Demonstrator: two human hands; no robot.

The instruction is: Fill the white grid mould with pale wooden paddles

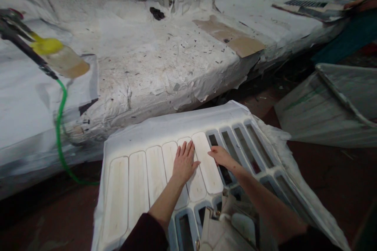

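Note:
Several long white pads with rounded ends lie side by side in a frame (182, 119) with oblong slots, which is draped in white cloth. My left hand (184, 160) rests flat on the pads, fingers stretched out and thumb spread towards the rightmost one. That rightmost white pad (207, 164) sits slightly askew, overlapping its slot's edge. At its right edge, my right hand (219, 156) is closed with the thumb side on the pad; its other fingers are partly hidden. Right of it, bare slots (243, 147) show dark gaps.
Behind the frame runs a long bench (165, 59) covered in white, flecked with dark scraps. A spray gun with a yellow-capped cup (63, 57) and green hose (60, 125) hangs at left. A cardboard sheet (232, 37) lies on the bench; a large bin (318, 106) stands right, near another person.

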